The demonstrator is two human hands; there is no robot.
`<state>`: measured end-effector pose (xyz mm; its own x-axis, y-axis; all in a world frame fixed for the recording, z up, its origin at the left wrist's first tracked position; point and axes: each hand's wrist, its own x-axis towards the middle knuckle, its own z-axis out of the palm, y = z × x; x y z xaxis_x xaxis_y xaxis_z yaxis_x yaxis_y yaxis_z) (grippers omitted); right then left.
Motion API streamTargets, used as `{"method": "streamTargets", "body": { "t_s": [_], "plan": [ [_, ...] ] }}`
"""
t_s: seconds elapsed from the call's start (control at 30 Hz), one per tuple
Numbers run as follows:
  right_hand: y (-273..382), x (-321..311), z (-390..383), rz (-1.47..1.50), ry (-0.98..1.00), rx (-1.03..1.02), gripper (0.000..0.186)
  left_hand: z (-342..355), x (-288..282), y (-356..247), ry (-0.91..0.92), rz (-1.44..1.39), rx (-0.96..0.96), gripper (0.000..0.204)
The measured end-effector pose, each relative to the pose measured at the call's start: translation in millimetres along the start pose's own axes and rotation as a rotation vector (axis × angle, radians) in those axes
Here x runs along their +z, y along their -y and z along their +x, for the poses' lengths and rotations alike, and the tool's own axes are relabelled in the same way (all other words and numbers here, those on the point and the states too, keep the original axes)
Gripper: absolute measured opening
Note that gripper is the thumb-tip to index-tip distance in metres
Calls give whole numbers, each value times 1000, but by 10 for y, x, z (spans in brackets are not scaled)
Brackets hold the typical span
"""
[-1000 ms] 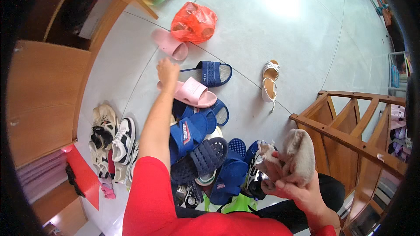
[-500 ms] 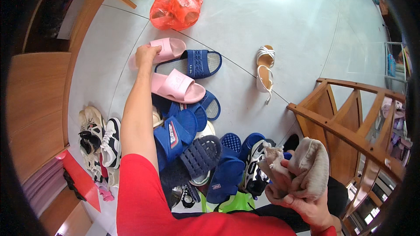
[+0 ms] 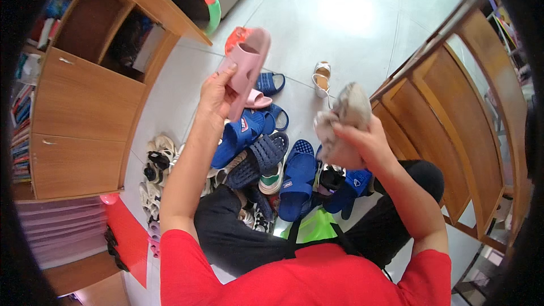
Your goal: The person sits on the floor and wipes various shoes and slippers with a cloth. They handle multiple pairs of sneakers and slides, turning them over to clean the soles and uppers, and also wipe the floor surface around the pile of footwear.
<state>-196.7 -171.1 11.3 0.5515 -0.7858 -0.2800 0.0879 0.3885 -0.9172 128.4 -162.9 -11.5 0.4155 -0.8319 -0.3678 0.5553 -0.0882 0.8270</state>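
A pink slide slipper (image 3: 246, 71) is raised off the floor, tipped up on end, with my left hand (image 3: 216, 94) closed on its side. My right hand (image 3: 367, 139) grips a crumpled grey-beige cloth (image 3: 352, 105) above the shoes. Beneath the raised slipper lies the other pink slipper (image 3: 258, 100), partly hidden by it. Beyond that is a dark blue slipper (image 3: 272, 83). Closer to me are a bright blue slipper (image 3: 242, 133), a navy slipper with holes (image 3: 265, 153) and another blue slipper (image 3: 297, 178). A white strappy sandal (image 3: 321, 77) stands apart on the tiles.
A wooden cabinet (image 3: 82, 107) stands at the left, with more shoes (image 3: 160, 156) beside it. Wooden slatted furniture (image 3: 442, 119) rises at the right. A red plastic bag (image 3: 234, 38) sits behind the slippers, and something bright green (image 3: 317, 226) lies between my legs.
My left hand has lifted the pink slipper off the floor and brought it nearer. The cloth in my right hand has moved up and inward. The view has shifted, showing more of the cabinet.
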Motion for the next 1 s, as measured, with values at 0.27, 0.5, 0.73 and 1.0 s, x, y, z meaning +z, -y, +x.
{"method": "streamTargets", "body": {
  "t_s": [0.27,0.5,0.73,1.0],
  "plan": [
    [219,260,-24,121,-130,-484,36,-1200,707,307,39,-100,-7,35],
    [-3,220,18,-491,-292,-643,42,-1392,1010,812,129,-359,7,30],
    [-21,202,277,-645,-349,-606,48,-1297,1064,930,247,-203,141,26],
    [-72,246,459,-483,-254,-607,44,-1256,1029,873,216,-221,167,26]
  ]
}}
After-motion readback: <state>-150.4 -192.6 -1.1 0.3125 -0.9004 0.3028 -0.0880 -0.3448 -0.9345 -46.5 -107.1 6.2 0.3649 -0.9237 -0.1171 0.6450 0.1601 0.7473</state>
